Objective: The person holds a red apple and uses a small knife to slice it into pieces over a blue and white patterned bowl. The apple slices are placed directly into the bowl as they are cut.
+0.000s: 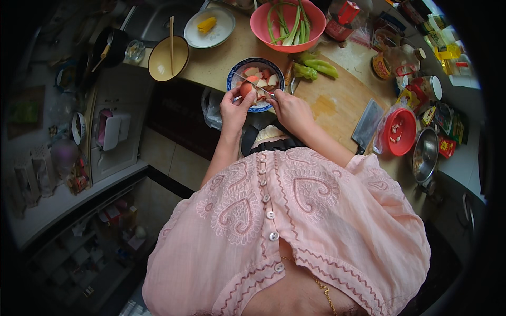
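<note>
Green peppers beside fruit bowl, wooden board, cleaver, pink basin beyond

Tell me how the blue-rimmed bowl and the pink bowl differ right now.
Colour: the blue-rimmed bowl has a blue-patterned rim, while the pink bowl is plain pink.
Contents: the blue-rimmed bowl holds cut red-skinned fruit pieces; the pink bowl holds long green stalks.
Hands: the left hand and right hand are at the blue-rimmed bowl; neither is at the pink bowl.
Shared: both are round and open-topped.
</note>
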`<state>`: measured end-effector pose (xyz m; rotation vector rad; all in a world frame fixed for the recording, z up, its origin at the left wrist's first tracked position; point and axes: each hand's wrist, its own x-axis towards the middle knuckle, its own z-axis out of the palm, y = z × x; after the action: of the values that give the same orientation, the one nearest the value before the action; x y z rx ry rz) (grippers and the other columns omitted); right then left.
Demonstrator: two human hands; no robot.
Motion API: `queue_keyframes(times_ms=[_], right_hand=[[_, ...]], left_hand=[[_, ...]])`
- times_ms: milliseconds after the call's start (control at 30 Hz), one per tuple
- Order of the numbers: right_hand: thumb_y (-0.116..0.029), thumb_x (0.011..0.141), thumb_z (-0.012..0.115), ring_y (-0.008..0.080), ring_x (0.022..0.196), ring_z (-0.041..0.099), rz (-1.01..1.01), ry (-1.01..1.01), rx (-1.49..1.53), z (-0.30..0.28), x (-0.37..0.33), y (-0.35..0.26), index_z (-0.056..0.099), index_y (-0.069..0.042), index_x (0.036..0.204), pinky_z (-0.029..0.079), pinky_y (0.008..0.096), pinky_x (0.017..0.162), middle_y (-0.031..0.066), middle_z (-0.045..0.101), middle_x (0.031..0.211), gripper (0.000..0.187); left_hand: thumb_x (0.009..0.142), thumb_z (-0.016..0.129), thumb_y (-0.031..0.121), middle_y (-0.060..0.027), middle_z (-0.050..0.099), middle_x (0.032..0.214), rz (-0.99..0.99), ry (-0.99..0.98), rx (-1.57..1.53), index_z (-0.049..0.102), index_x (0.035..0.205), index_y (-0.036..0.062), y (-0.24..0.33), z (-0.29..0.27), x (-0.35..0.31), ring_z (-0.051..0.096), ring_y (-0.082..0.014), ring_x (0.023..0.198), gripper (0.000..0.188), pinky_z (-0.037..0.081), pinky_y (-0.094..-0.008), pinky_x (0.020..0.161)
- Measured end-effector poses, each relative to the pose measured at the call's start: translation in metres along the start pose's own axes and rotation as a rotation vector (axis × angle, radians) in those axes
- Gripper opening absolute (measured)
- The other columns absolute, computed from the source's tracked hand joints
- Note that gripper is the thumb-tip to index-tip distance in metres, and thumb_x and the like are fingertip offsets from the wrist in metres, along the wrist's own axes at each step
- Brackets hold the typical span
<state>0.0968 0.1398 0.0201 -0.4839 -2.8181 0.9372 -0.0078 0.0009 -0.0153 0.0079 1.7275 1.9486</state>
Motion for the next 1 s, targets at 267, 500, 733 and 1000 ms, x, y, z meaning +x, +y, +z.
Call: queue_keyframes(times_ms=[267, 500, 733, 1000], right_hand=[[-0.033, 0.091, 0.053, 0.0375, 0.065, 0.063, 0.037, -0.019, -0.035, 0.002, 0.003, -0.002, 0.052, -0.004, 0.087, 0.050, 0.0470, 0.057, 0.0175, 0.064, 0.071, 0.029], [-0.032, 0.093, 0.051, 0.0390, 0.062, 0.061, 0.055, -0.006, -0.038, 0.007, 0.003, 0.000, 0.051, -0.006, 0.085, 0.048, 0.0479, 0.053, 0.0191, 0.061, 0.065, 0.028], [-0.033, 0.093, 0.052, 0.0386, 0.062, 0.061, 0.046, -0.020, -0.060, 0.010, 0.001, 0.004, 0.050, -0.005, 0.085, 0.048, 0.0479, 0.053, 0.0185, 0.061, 0.066, 0.029], [-0.033, 0.093, 0.051, 0.0385, 0.062, 0.062, 0.045, -0.040, -0.082, 0.010, 0.000, 0.003, 0.050, -0.006, 0.086, 0.048, 0.0477, 0.053, 0.0183, 0.062, 0.066, 0.028]], left_hand=[[0.077, 0.078, 0.015, -0.0175, 0.058, 0.110, -0.046, 0.028, 0.007, 0.048, 0.116, -0.0106, 0.008, 0.005, -0.005, 0.063, -0.0193, 0.094, 0.055, 0.055, -0.0271, 0.077], [0.078, 0.077, 0.016, -0.0148, 0.061, 0.103, -0.045, 0.006, -0.015, 0.052, 0.113, -0.0094, -0.002, 0.007, -0.003, 0.063, -0.0163, 0.088, 0.050, 0.055, -0.0257, 0.073], [0.083, 0.073, 0.020, -0.0110, 0.061, 0.101, -0.050, 0.012, 0.051, 0.054, 0.111, -0.0059, -0.002, 0.001, 0.000, 0.063, -0.0162, 0.087, 0.042, 0.057, -0.0292, 0.072], [0.079, 0.077, 0.021, -0.0115, 0.063, 0.098, -0.084, 0.039, -0.001, 0.055, 0.109, -0.0064, -0.002, -0.001, -0.001, 0.064, -0.0143, 0.080, 0.046, 0.056, -0.0260, 0.066]])
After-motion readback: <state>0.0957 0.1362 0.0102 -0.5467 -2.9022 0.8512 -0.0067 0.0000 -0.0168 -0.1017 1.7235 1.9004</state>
